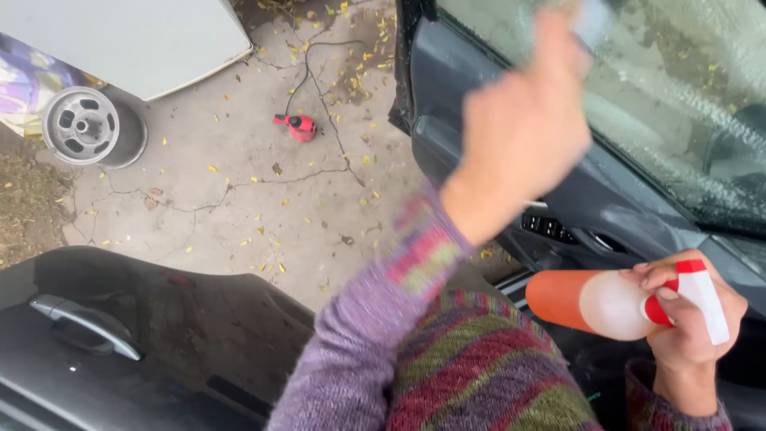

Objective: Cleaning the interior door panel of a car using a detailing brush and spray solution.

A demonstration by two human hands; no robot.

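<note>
My left hand (523, 120) is raised and motion-blurred in front of the wet window (678, 104) of an open dark car door (479, 120). Its fingers are closed on a pale, blurred thing that looks like a cloth (592, 20), pressed near the glass. My right hand (690, 327) is low at the right and grips the red and white trigger head of an orange spray bottle (574, 299). The bottle lies roughly level, its base pointing left. Both arms wear a striped purple knit sleeve.
The door's inner panel carries window switches (549, 227) and a handle recess (610, 239). A small red device (297, 126) with a black cable lies on cracked concrete strewn with leaves. A wheel (84, 125) stands at the far left. A dark car body with a door handle (84, 323) fills the lower left.
</note>
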